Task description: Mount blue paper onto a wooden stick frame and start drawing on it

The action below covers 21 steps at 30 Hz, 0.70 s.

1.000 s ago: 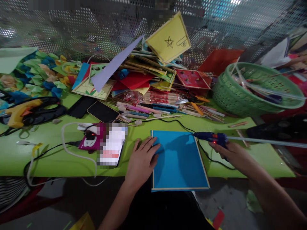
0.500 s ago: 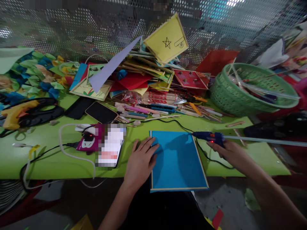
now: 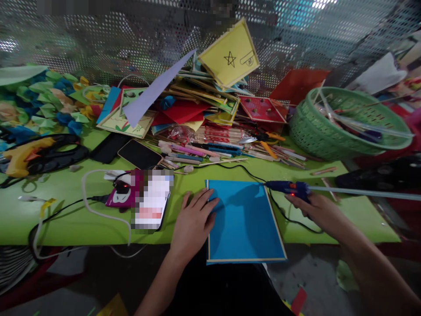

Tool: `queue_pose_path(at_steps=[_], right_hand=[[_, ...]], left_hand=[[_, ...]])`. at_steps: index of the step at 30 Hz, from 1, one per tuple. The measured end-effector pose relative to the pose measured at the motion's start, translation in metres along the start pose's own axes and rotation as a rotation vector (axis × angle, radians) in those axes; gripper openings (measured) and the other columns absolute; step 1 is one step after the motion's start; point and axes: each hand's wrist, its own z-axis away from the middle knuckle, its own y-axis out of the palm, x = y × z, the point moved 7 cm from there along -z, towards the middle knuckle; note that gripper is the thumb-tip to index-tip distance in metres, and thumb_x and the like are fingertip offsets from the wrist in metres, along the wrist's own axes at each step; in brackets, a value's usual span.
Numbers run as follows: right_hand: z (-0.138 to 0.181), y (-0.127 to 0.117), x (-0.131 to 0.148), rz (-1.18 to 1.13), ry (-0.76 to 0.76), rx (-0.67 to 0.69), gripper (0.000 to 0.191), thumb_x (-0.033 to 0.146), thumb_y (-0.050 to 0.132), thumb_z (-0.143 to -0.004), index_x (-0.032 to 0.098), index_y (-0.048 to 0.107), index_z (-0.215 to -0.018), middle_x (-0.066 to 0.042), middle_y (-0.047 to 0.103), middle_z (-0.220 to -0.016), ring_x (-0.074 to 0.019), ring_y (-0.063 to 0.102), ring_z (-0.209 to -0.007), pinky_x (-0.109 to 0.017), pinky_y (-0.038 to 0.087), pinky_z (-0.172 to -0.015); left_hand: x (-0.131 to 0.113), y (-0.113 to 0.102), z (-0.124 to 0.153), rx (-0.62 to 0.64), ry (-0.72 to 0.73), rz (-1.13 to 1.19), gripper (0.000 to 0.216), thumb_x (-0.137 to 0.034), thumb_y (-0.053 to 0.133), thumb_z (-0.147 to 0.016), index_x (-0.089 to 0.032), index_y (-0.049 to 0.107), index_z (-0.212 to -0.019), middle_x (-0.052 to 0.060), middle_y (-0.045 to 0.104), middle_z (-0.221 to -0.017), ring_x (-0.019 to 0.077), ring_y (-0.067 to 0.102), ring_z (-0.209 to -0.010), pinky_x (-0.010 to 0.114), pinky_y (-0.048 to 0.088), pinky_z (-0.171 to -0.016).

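Observation:
A blue card (image 3: 245, 224) lies at the green table's front edge, its near end overhanging slightly. Pale thin wooden sticks line its left, right and near sides. My left hand (image 3: 194, 219) rests flat on the card's left edge, fingers stretched out and holding nothing. In my right hand (image 3: 317, 208) is a dark blue glue gun (image 3: 289, 188), gripped by its handle, with a small red light glowing. Its nozzle is at the card's far right corner; whether it touches cannot be made out. A long, clear glue stick (image 3: 362, 192) sticks out of the gun's back.
Pens and sticks (image 3: 200, 151) lie beyond the card, before a pile of framed cards (image 3: 228, 57). A green basket (image 3: 315, 129) stands at right. Left are a lit phone (image 3: 153, 202), a purple power strip (image 3: 120, 197) and cables. The gun's black cord (image 3: 279, 210) runs beside the card.

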Motion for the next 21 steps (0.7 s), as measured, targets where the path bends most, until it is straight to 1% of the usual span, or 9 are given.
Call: queue_pose_path(at_steps=[4, 8, 11, 14, 18, 21], right_hand=[[-0.001, 0.001, 0.002, -0.009, 0.008, -0.008, 0.073, 0.102, 0.043, -0.069, 0.03, 0.048, -0.058, -0.003, 0.048, -0.047, -0.0234, 0.052, -0.052, -0.038, 0.038, -0.058], [0.0, 0.007, 0.019, -0.041, -0.061, 0.01, 0.069, 0.095, 0.046, -0.077, 0.029, 0.049, -0.058, -0.002, 0.046, -0.047, -0.0214, 0.049, -0.052, -0.036, 0.036, -0.055], [0.0, 0.011, 0.027, -0.066, -0.087, 0.022, 0.07, 0.096, 0.044, -0.076, 0.029, 0.048, -0.057, -0.002, 0.047, -0.049, -0.0199, 0.047, -0.051, -0.035, 0.035, -0.053], [-0.001, 0.011, 0.024, -0.059, -0.073, 0.026, 0.072, 0.099, 0.043, -0.074, 0.03, 0.047, -0.055, -0.002, 0.044, -0.045, -0.0197, 0.046, -0.048, -0.035, 0.033, -0.052], [-0.003, 0.009, 0.015, -0.042, -0.056, 0.008, 0.077, 0.105, 0.041, -0.071, 0.03, 0.049, -0.057, -0.004, 0.049, -0.047, -0.0212, 0.049, -0.049, -0.036, 0.036, -0.053], [-0.004, 0.011, 0.013, -0.051, -0.056, 0.005, 0.08, 0.108, 0.04, -0.069, 0.029, 0.05, -0.058, -0.004, 0.05, -0.047, -0.021, 0.049, -0.048, -0.036, 0.035, -0.052]], left_hand=[[0.0, 0.0, 0.001, -0.008, 0.0, 0.0, 0.039, -0.017, 0.057, -0.11, -0.029, 0.07, -0.144, 0.003, 0.06, -0.166, 0.0313, 0.056, -0.155, 0.069, 0.038, -0.132], [-0.001, -0.001, 0.001, -0.016, 0.009, -0.012, 0.039, -0.018, 0.058, -0.11, -0.029, 0.071, -0.145, 0.005, 0.061, -0.165, 0.0313, 0.057, -0.154, 0.068, 0.04, -0.131], [-0.001, -0.001, 0.001, -0.018, 0.007, -0.015, 0.038, -0.019, 0.058, -0.11, -0.028, 0.07, -0.145, 0.004, 0.061, -0.166, 0.0312, 0.056, -0.155, 0.069, 0.04, -0.131], [-0.001, 0.0, 0.0, -0.014, 0.005, -0.006, 0.038, -0.019, 0.058, -0.11, -0.029, 0.07, -0.145, 0.003, 0.061, -0.166, 0.0311, 0.056, -0.155, 0.07, 0.039, -0.131], [0.0, 0.0, 0.0, -0.013, -0.001, -0.001, 0.039, -0.017, 0.059, -0.108, -0.029, 0.07, -0.144, 0.003, 0.061, -0.166, 0.0311, 0.057, -0.154, 0.069, 0.038, -0.132], [-0.001, 0.0, 0.0, -0.014, 0.001, -0.005, 0.039, -0.017, 0.059, -0.108, -0.029, 0.071, -0.144, 0.003, 0.061, -0.165, 0.031, 0.057, -0.154, 0.068, 0.037, -0.133]])
